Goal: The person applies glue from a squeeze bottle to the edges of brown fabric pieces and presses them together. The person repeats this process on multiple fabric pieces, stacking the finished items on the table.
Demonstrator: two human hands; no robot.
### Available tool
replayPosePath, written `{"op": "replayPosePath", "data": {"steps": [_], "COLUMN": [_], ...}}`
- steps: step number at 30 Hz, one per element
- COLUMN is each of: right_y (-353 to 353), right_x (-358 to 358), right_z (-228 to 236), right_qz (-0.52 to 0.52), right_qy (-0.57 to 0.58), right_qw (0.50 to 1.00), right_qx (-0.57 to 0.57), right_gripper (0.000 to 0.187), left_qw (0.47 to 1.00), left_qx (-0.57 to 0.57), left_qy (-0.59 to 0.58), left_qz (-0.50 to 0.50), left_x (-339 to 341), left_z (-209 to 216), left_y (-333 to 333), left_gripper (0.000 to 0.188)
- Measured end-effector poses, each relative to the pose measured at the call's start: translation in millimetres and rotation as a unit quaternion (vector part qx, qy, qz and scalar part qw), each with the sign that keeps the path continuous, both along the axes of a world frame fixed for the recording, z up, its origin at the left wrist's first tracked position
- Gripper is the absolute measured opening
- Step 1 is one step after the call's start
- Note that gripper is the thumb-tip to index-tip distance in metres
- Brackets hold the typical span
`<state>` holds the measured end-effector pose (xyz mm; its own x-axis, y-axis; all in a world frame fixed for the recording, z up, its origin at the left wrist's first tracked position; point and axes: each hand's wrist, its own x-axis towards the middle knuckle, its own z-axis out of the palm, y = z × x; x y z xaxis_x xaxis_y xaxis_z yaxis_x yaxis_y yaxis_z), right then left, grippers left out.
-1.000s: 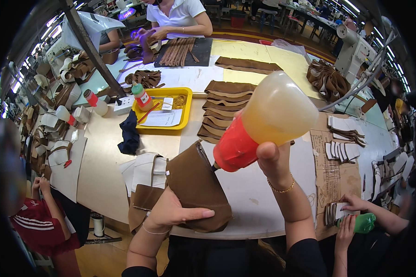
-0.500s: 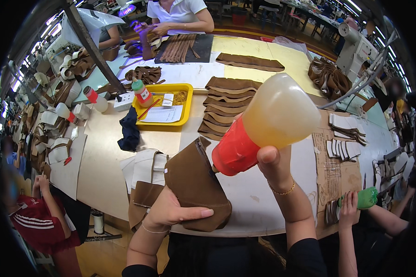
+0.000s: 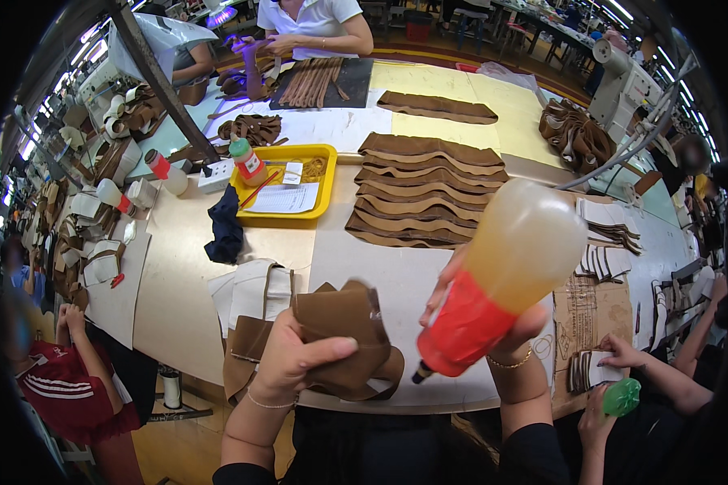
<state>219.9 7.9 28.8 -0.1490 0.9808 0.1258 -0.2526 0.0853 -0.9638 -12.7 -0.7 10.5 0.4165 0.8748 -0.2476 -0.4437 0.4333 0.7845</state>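
Note:
My left hand (image 3: pixel 303 360) is closed on a brown leather piece (image 3: pixel 344 327), its thumb lying across the front face. The piece is folded into a loop, and one edge looks shiny. Tilted upside down in my right hand (image 3: pixel 510 335) is a glue bottle (image 3: pixel 501 279), with a translucent body, yellowish liquid inside and red wrapping round its neck. Its dark tip points down and left, apart from the leather. Below my left hand lie more brown and white pieces (image 3: pixel 255 299) near the table edge.
Overlapping brown leather strips (image 3: pixel 429 190) lie beyond my hands. A yellow tray (image 3: pixel 328 182) holds another bottle (image 3: pixel 249 164), a pen and paper. Next to it lies a dark blue cloth (image 3: pixel 224 226). A co-worker's hand (image 3: pixel 619 352) works over cardboard (image 3: pixel 594 311) at right. Other people stand around.
The bottle has moved right and down, its tip leaving the leather's edge. My left hand has turned the leather piece. At right, the co-worker's green bottle has moved lower.

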Motion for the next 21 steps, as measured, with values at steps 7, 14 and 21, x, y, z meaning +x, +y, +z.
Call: {"op": "replayPosePath", "data": {"steps": [7,14,21], "right_y": [35.7,50.7,53.9], "right_x": [-5.8,-7.3,-17.9], "right_z": [8.6,14.7,11.5], "right_qz": [-0.092,-0.101,-0.135], "right_qy": [0.117,-0.044,-0.092], "right_qw": [0.983,0.978,0.965], "right_qx": [0.109,0.177,0.206], "right_gripper": [0.096,0.094,0.099], "left_qw": [0.981,0.992,0.994], "left_qx": [0.169,0.099,0.083], "left_qy": [0.085,0.035,0.011], "left_qz": [-0.036,-0.075,-0.067], "left_x": [5.2,2.3,2.3], "left_z": [-6.7,-1.3,0.4], "left_y": [-6.4,-9.0,-10.5], "left_gripper": [0.071,0.077,0.078]}}
